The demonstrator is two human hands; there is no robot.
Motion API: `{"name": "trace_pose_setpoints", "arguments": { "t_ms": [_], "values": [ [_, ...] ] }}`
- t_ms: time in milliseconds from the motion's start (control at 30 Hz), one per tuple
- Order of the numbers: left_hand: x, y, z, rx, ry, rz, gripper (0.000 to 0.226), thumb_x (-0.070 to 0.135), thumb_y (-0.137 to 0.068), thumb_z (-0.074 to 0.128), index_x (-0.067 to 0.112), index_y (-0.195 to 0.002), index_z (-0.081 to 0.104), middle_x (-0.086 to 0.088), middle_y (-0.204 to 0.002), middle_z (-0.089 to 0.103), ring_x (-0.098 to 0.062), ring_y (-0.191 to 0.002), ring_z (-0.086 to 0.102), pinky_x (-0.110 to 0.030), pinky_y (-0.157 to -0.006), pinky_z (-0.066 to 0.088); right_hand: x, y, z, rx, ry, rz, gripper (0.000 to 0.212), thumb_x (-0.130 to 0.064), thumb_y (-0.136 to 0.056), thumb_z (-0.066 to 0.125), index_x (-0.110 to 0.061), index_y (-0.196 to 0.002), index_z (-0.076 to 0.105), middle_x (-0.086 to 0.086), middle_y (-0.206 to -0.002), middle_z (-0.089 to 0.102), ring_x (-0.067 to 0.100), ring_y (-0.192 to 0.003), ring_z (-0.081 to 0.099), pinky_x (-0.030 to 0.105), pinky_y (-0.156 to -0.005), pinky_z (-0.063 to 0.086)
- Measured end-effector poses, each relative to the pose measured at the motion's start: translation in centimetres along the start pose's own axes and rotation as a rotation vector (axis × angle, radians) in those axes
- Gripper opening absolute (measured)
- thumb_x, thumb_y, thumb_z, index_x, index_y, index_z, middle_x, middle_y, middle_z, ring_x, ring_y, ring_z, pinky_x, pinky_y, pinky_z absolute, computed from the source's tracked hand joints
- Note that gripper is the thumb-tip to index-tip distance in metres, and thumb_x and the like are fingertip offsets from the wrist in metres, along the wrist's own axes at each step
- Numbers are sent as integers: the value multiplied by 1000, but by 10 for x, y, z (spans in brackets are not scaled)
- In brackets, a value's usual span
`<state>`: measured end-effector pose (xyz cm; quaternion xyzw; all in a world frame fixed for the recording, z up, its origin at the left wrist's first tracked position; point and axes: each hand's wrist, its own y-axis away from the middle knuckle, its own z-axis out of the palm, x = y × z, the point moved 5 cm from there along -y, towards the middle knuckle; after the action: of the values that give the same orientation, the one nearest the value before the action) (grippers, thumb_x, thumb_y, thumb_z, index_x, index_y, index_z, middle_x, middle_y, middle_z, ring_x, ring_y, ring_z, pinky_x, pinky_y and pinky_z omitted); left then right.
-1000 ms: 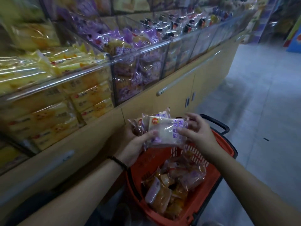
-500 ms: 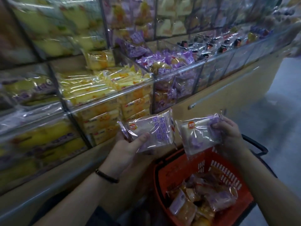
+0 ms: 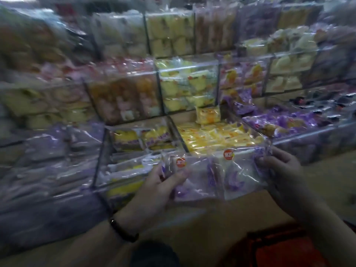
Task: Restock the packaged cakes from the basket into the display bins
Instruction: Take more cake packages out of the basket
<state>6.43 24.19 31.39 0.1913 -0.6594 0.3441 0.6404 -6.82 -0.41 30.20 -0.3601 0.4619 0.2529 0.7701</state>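
cake packet (image 3: pixel 194 176) in grasp of left hand (image 3: pixel 154 189), second packet (image 3: pixel 237 170) in grasp of right hand (image 3: pixel 283 178)

Left hand (image 3: pixel 154 191) and right hand (image 3: pixel 283 178) extend forward side by side, fingers pinching.

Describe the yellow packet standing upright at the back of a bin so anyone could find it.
Find the lowest row of clear bins, just beyond the held purple-printed packets. The bin there is packed with flat yellow packets. At its back one yellow packet stands on edge, the only upright one in that bin.
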Motion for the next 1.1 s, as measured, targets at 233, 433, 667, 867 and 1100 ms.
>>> {"name": "trace_pose_setpoints", "arguments": {
  "t_ms": [233,433,667,867,1100],
  "values": [
    [52,31,-100,204,-68,-37,35,20,-92,74,2,-121,68,-23,-114,75,-49,-109,69,-55,-94,57,-21,-13,136,-314,43,8,18,-4,-70,77,3,-86,72,21,-79,69,31,-69,63,37,-59,51],
    [105,67,-184,425,-244,57,11,9,-96,70,-1,-99,72,-3,-73,73,-6,-55,64,-17,-49,50,-20,-28,235,-431,166,30,10,6,-89,69,1,-91,77,14,-78,74,21,-64,67,27,-53,54],
    [142,83,-301,627,-313,84,8,4,-93,72,8,-99,67,-6,-77,70,-18,-65,62,-26,-53,55,3,-55,335,-432,234,98,8,1,-93,72,-4,-98,76,12,-83,77,18,-63,71,27,-54,52],
    [155,57,-379,793,-341,70,15,-1,-95,61,9,-86,64,-6,-73,63,-19,-65,62,-32,-53,56,38,-97,406,-382,410,29,15,-9,-97,72,-17,-108,65,9,-103,74,25,-88,75,36,-59,56],
    [129,18,-433,752,-327,35,13,-4,-97,62,7,-89,64,-9,-69,61,-19,-57,56,-29,-52,53,68,-137,451,-311,575,-10,19,-18,-100,67,-27,-117,61,4,-116,68,22,-92,69,40,-69,61]
  ]
}}
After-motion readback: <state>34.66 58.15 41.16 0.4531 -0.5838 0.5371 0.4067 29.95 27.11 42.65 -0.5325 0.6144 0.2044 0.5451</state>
